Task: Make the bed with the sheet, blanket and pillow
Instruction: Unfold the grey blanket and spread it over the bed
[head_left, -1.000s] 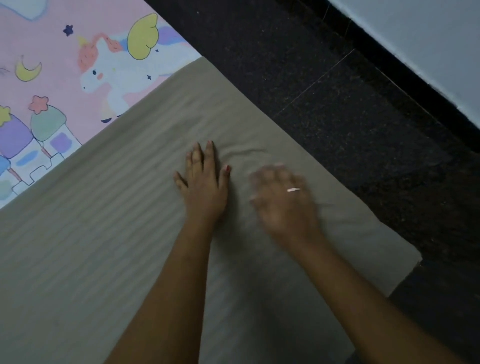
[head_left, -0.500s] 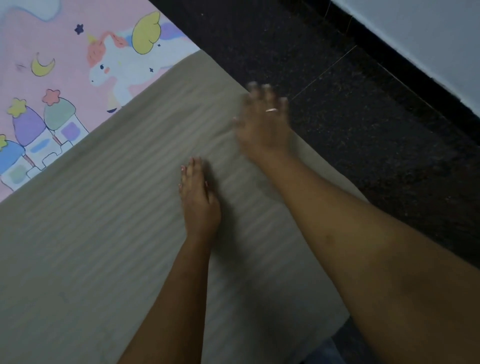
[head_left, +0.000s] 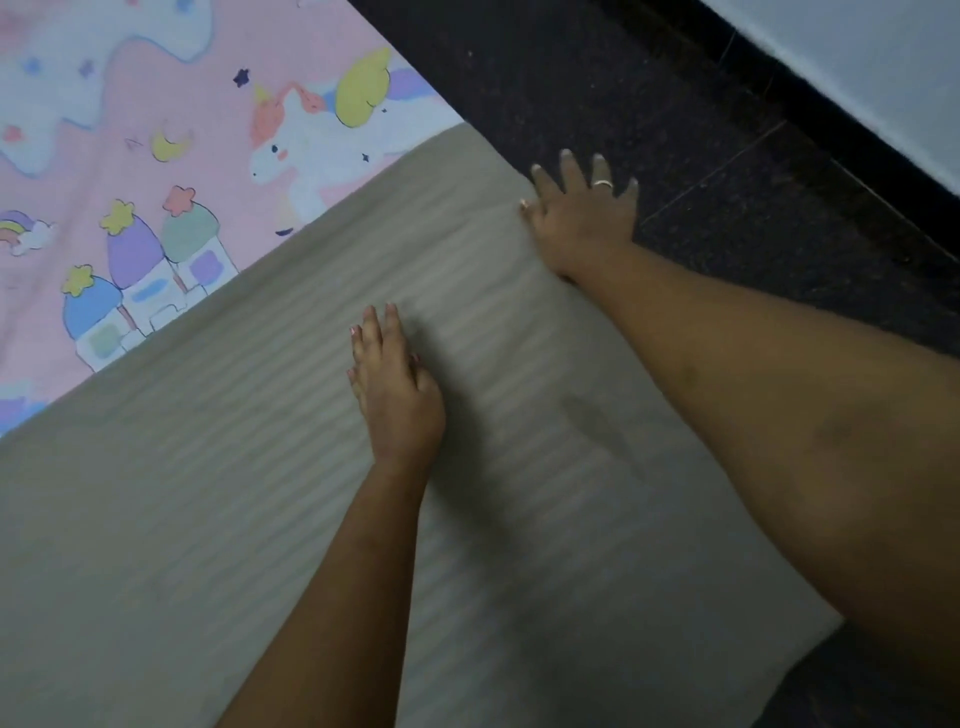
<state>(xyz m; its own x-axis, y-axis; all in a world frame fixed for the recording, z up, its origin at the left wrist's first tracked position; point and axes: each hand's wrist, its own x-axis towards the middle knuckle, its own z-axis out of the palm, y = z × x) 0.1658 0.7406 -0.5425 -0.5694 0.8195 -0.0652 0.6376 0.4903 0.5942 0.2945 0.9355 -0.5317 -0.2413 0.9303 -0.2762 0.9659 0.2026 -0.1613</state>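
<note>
Head view: a beige blanket (head_left: 208, 519) of softly ribbed, striped cloth is spread flat over the pink, unicorn-printed sheet (head_left: 156, 156), and is bordered on its right edge by dark speckled floor (head_left: 675, 104). The left hand (head_left: 397, 395) is laid flat at the blanket's middle, fingers together, while the right hand (head_left: 582, 218) is pressed on that right edge, fingers splayed. A second ago the right hand was held beside the left.
</note>
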